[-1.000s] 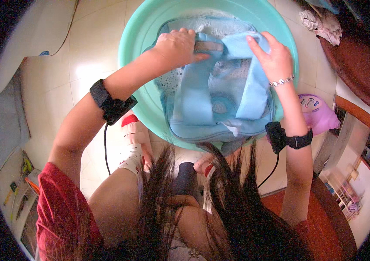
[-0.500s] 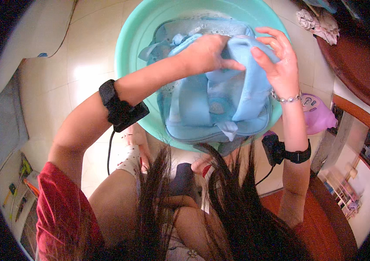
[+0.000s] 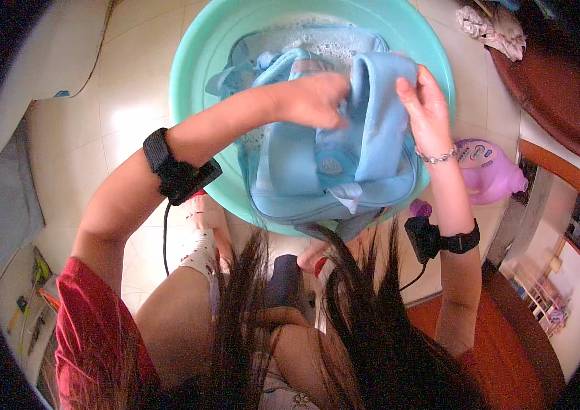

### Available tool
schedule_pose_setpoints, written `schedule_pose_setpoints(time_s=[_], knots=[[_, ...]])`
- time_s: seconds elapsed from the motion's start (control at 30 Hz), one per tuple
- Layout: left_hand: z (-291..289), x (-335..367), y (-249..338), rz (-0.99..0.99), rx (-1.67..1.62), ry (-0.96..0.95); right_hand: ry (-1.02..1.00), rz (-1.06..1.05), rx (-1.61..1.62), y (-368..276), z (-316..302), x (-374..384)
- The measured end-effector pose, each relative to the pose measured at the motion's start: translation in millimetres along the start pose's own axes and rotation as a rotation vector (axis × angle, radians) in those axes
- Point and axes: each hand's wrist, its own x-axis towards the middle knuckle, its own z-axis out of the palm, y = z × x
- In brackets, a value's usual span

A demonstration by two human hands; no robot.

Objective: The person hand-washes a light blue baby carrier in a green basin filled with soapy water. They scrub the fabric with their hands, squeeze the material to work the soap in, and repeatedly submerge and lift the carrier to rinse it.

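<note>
From the head view, I'm seeing the bag (image 3: 290, 184) soaking in the basin (image 3: 191, 89). The right hand (image 3: 431, 113) is holding the right strap (image 3: 387, 102); the left hand (image 3: 318, 100), thumb spread moments ago, is curling beside it, too blurred to tell its grip, apparently leaving the right steadying alone.

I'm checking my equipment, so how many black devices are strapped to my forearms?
2: the left black device on your left forearm, and the right black device on your right forearm. Both show plainly.
</note>
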Motion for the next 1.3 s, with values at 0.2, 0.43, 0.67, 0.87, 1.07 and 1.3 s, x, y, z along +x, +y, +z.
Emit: schedule_pose_setpoints(time_s=[0.2, 0.43, 0.67, 0.87, 1.07, 1.3], knots=[[14.7, -0.3, 20.8, -0.087, -0.635, 0.162, 0.128, -0.043, -0.272, 5.2, 18.1, 3.6], [16.3, 1.6, 24.5, -0.082, -0.595, 0.023, -0.283, 0.225, 0.371, -15.5, 7.6, 14.4], [34.7, 5.7, 30.3, -0.243, -1.113, -0.115, -0.466, 0.162, 0.550, -36.0, 12.7, 19.2], [31.9, 4.7, 48.4, -0.192, -0.728, -0.021, -0.751, 0.179, 0.570, -49.5, 8.2, 14.7], [49.4, 10.5, 29.2, -0.002, -0.774, 0.083, -0.504, 0.083, 0.180, -35.2, 21.7, 20.1], [74.3, 27.7, 18.7, -0.027, -0.776, 0.283, -0.226, 0.291, 0.154, -21.4, 29.3, 21.9]])
